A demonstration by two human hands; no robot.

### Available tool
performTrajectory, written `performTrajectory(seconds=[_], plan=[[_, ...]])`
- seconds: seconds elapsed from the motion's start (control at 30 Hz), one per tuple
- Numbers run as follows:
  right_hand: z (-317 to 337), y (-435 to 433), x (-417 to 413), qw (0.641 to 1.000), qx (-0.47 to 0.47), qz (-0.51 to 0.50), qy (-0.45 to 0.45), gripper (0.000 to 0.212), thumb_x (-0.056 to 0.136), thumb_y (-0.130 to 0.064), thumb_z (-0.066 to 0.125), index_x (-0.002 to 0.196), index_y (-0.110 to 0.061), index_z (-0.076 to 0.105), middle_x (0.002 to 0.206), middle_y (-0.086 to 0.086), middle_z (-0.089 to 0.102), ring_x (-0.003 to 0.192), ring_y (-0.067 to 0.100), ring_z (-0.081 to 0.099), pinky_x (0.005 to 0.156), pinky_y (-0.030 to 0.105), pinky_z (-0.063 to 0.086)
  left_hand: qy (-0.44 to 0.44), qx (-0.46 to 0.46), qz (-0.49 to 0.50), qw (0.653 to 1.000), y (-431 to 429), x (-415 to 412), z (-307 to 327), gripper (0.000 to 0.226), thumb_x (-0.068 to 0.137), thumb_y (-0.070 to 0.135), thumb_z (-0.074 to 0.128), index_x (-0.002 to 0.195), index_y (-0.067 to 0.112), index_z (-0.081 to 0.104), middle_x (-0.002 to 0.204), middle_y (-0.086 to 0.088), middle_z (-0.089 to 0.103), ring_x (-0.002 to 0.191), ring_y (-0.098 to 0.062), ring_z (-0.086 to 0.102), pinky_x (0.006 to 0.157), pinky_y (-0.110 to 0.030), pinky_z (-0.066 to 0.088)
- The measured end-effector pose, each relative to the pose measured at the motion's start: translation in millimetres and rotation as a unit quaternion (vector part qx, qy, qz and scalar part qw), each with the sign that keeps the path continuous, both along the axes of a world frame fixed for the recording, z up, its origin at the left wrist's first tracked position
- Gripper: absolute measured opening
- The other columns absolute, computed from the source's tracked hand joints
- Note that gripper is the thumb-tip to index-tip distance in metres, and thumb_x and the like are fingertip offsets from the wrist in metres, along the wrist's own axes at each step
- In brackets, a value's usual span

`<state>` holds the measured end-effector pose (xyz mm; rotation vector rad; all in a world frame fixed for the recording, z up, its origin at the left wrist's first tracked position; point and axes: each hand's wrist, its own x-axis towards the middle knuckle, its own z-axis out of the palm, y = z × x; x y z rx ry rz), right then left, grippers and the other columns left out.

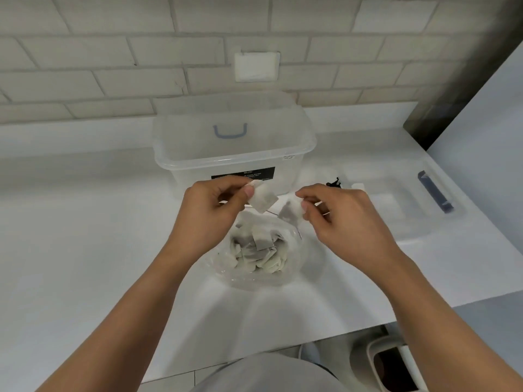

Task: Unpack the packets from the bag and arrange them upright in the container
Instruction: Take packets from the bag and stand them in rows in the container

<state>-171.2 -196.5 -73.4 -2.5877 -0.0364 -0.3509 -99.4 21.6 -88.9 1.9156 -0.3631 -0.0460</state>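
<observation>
A clear plastic bag (294,258) lies open on the white counter, with several grey-white packets (259,247) inside. My left hand (209,210) pinches one white packet (263,198) above the bag. My right hand (342,213) pinches another greyish packet (288,213) by its top edge, just right of the first. Behind both hands stands the clear plastic container (181,162), open, with a black label on its front wall; I see no packets inside it.
The container's clear lid (410,210) with a dark blue latch (435,192) lies on the counter to the right. A small black object (334,183) sits beside it. The counter's edge runs at the lower right, with a bin (396,363) on the floor below.
</observation>
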Motion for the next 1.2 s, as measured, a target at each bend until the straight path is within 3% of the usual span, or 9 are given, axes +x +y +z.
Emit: performTrajectory(seconds=[0.1, 0.2, 0.43, 0.53, 0.67, 0.8, 0.93, 1.07, 1.2], plan=[[24.7, -31.8, -11.2, 0.998, 0.034, -0.05, -0.017, 0.017, 0.093, -0.016, 0.067, 0.102, -0.028, 0.076, 0.086, -0.019, 0.074, 0.081, 0.003, 0.07, 0.079, 0.028, 0.058, -0.035, 0.004, -0.016, 0.999, -23.4, 6.6, 13.0, 0.012, 0.095, 0.025, 0.07, 0.102, 0.03, 0.078, 0.092, 0.019, 0.077, 0.087, 0.0, 0.071, 0.082, -0.022, 0.055], [40.7, -70.3, -19.2, 0.992, 0.072, -0.097, -0.038, 0.014, 0.092, -0.021, 0.07, 0.097, -0.033, 0.076, 0.083, -0.022, 0.073, 0.081, -0.004, 0.07, 0.077, 0.018, 0.057, -0.051, -0.025, -0.025, 0.998, -56.3, 10.3, 24.3, 0.01, 0.092, 0.025, 0.074, 0.101, 0.028, 0.077, 0.083, 0.014, 0.077, 0.083, -0.001, 0.072, 0.077, -0.019, 0.054], [57.6, -164.8, -14.9, 0.984, 0.061, -0.152, -0.066, 0.01, 0.096, -0.025, 0.066, 0.097, -0.031, 0.075, 0.083, -0.017, 0.073, 0.081, 0.002, 0.07, 0.064, 0.005, 0.046, -0.098, -0.006, -0.08, 0.992, -146.2, 21.9, 42.8, 0.006, 0.091, 0.033, 0.074, 0.091, 0.029, 0.078, 0.089, 0.017, 0.074, 0.081, -0.005, 0.068, 0.071, -0.013, 0.048], [40.1, -200.7, 3.7, 0.984, 0.038, -0.168, -0.043, 0.011, 0.096, -0.025, 0.066, 0.099, -0.028, 0.076, 0.086, -0.014, 0.073, 0.08, 0.004, 0.069, 0.071, 0.01, 0.048, -0.102, 0.046, -0.101, 0.989, -180.6, 32.7, 42.0, 0.006, 0.09, 0.035, 0.075, 0.093, 0.032, 0.079, 0.086, 0.018, 0.074, 0.077, -0.004, 0.066, 0.069, -0.009, 0.044], [0.8, -229.2, 35.9, 0.989, 0.061, -0.129, 0.023, 0.01, 0.094, -0.018, 0.068, 0.093, -0.024, 0.076, 0.072, -0.016, 0.071, 0.071, 0.002, 0.07, 0.08, 0.027, 0.058, -0.112, 0.125, -0.117, 0.979, -218.2, 42.1, 30.9, 0.007, 0.092, 0.03, 0.074, 0.093, 0.028, 0.08, 0.081, 0.018, 0.074, 0.075, 0.002, 0.065, 0.069, -0.006, 0.044], [-37.7, -236.4, 68.1, 0.989, 0.025, -0.052, 0.137, 0.016, 0.091, -0.012, 0.066, 0.094, -0.022, 0.078, 0.078, -0.014, 0.072, 0.075, 0.002, 0.069, 0.083, 0.029, 0.058, -0.108, 0.177, -0.098, 0.973, -240.3, 47.8, 15.4, 0.009, 0.091, 0.025, 0.073, 0.098, 0.028, 0.078, 0.081, 0.015, 0.074, 0.079, 0.0, 0.068, 0.074, -0.02, 0.052], [-65.2, -238.5, 89.8, 0.964, -0.005, 0.022, 0.264, 0.022, 0.092, -0.004, 0.059, 0.097, -0.014, 0.078, 0.093, -0.002, 0.077, 0.075, 0.01, 0.073, 0.081, 0.029, 0.061, -0.104, 0.195, -0.078, 0.972, -249.5, 49.7, 6.2, 0.008, 0.091, 0.022, 0.073, 0.097, 0.024, 0.077, 0.08, 0.012, 0.074, 0.078, -0.001, 0.07, 0.076, -0.014, 0.051], [-83.1, -242.5, 100.1, 0.951, 0.011, 0.034, 0.308, 0.023, 0.091, -0.002, 0.058, 0.09, -0.012, 0.079, 0.088, -0.002, 0.077, 0.071, 0.011, 0.075, 0.082, 0.031, 0.062, -0.094, 0.209, -0.065, 0.971, -251.7, 47.5, -1.0, 0.007, 0.092, 0.02, 0.072, 0.095, 0.023, 0.077, 0.081, 0.011, 0.074, 0.077, 0.001, 0.068, 0.07, -0.001, 0.044], [-87.8, -243.0, 104.8, 0.954, 0.036, 0.025, 0.296, 0.022, 0.091, 0.001, 0.058, 0.089, -0.009, 0.078, 0.086, -0.001, 0.076, 0.068, 0.012, 0.076, 0.078, 0.027, 0.062, -0.081, 0.221, -0.07, 0.969, -255.0, 46.4, -7.5, 0.009, 0.092, 0.021, 0.071, 0.096, 0.022, 0.078, 0.083, 0.009, 0.075, 0.079, -0.001, 0.068, 0.074, -0.009, 0.05]])
